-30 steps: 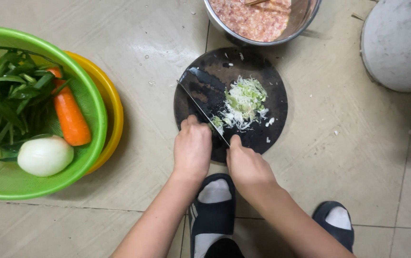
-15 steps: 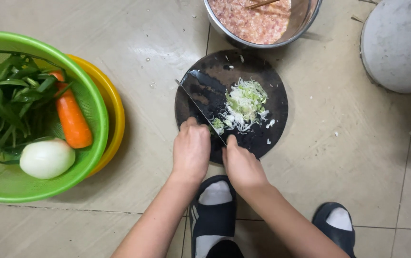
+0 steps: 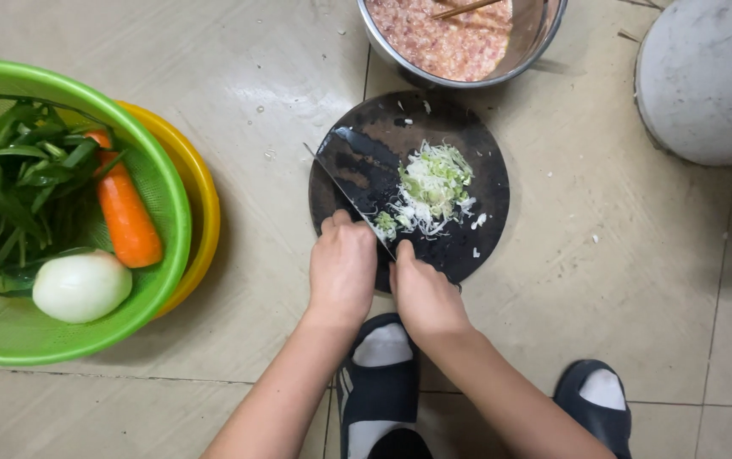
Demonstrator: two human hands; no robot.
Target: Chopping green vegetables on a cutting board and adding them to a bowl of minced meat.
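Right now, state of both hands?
Left hand: closed, pressing on the cleaver spine near the chopped greens.
Right hand: closed on the cleaver's handle.

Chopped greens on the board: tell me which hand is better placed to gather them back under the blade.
Left, probably. The left hand rests free on the knife's spine near the greens, while the right hand seems to grip the handle at the board's near edge.

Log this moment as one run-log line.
left hand: on cleaver | right hand: at its handle end | chopped greens: piled on round dark board | green basket: left, apart
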